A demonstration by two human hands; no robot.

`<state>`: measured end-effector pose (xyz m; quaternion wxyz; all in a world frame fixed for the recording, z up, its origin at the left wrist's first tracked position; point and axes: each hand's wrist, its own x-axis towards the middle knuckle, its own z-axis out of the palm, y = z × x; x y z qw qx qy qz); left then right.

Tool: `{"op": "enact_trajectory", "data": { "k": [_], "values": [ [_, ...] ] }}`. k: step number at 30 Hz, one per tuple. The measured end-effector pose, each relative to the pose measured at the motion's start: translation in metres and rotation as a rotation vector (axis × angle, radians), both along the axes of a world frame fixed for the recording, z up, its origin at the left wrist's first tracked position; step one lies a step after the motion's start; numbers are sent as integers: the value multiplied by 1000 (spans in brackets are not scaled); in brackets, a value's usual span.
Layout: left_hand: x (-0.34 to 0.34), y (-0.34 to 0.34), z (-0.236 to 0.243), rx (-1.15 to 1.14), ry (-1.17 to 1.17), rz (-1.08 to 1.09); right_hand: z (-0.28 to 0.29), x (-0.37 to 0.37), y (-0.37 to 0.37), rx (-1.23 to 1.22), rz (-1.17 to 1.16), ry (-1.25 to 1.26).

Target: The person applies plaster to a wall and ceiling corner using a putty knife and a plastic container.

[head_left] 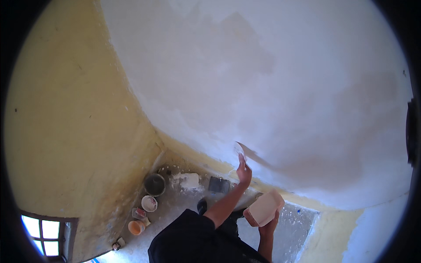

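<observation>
The left hand [244,172] is closed around a thin, pale scraper [239,150], whose long axis tilts toward 11 o'clock. Its tip meets a shadow on the white wall [188,74], just below the middle of the view. The right hand [269,226], at 5 o'clock, is clamped on a pale pink rectangular container [265,207]; its longer axis runs from 7 toward 1 o'clock.

The white wall bears smooth, cloudy beige patches [247,44] at 12 to 1, 3 and 4 o'clock. A mottled yellow wall [70,109] stands at 9 to 10 o'clock, with a paned window [50,234] at 8.

The grey floor [287,230] is spattered white. Around 7 to 8 o'clock stand a round dark bucket [155,184], a white-smeared bucket [149,203] and an orange bucket [136,227].
</observation>
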<state>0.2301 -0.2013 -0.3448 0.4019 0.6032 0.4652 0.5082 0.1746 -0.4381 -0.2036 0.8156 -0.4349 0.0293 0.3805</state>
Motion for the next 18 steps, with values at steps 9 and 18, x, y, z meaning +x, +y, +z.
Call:
{"op": "enact_trajectory", "data": {
  "k": [9, 18],
  "values": [
    [-144, 170, -141, -390, -109, 605, 16, -1, 14, 81, 96, 27],
    [-36, 55, 144, -242, -140, 149, -7, 3, -9, 20, -35, 10]
  ]
}}
